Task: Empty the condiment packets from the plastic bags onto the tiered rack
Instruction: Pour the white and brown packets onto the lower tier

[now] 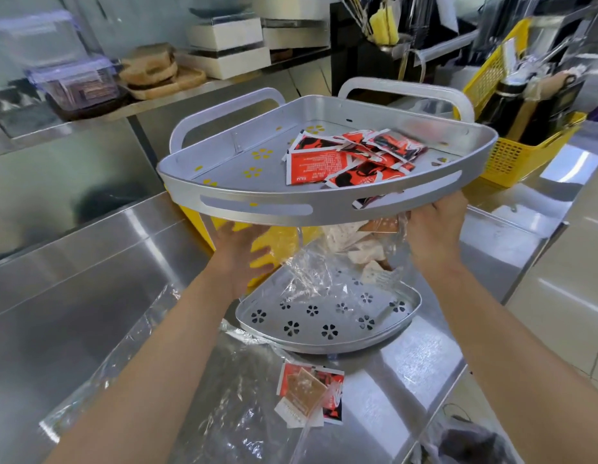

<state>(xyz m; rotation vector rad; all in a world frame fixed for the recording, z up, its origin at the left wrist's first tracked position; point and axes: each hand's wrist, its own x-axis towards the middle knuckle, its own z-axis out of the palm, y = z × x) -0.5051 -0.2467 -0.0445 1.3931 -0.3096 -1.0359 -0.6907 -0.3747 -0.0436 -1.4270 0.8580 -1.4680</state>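
The silver tiered rack's top tier (pixel 257 209) holds several red condiment packets (pixel 351 155). Both my hands reach under that tier. My right hand (pixel 434 229) grips the upper end of a clear plastic bag (pixel 311 276), its fingertips hidden behind the rim. White and tan packets (pixel 364 252) spill from the bag over the lower tier (pixel 324 343), which has flower-shaped holes. My left hand (pixel 240 252) lies with its fingers stretched toward the bag's left side. A second clear bag (pixel 230 413) lies on the steel counter with a few packets (pixel 311 393) in it.
A yellow basket (pixel 512 162) with bottles stands at the right, close to the top tier. A back shelf carries plastic boxes (pixel 76 85) and wooden plates (pixel 156 72). The counter edge (pixel 438 396) drops off at the lower right. A yellow object (pixel 197 226) sits behind the rack.
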